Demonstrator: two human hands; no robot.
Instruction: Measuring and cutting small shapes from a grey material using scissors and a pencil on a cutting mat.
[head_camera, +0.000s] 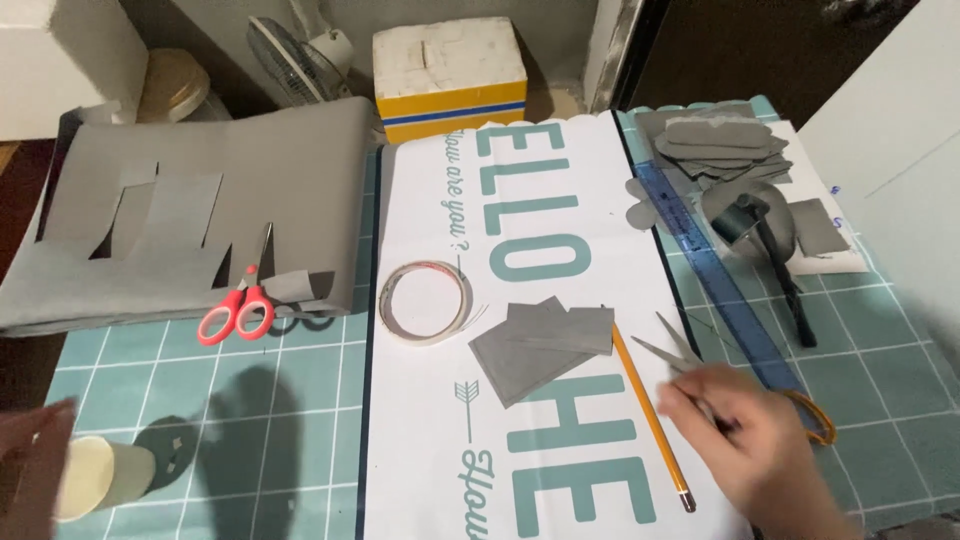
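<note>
Your right hand (752, 440) lies palm-down with its fingers curled around one pair of orange-handled scissors (700, 375), the thin metal blades parted and pointing up-left, while your left hand (30, 460) at the far edge holds one cream paper tube (92, 476), though whether its fingers are shut around it I cannot tell. Just left of your right hand lies one slim orange pencil (650, 410), and beyond it a few flat grey paper rectangles (540, 345) overlap beside one ring of tape (426, 301). Up from your left hand rests one pair of red-handled scissors (240, 305) against a large cut grey sheet (200, 220), and a long translucent blue ruler (715, 270) runs up from your right hand.
</note>
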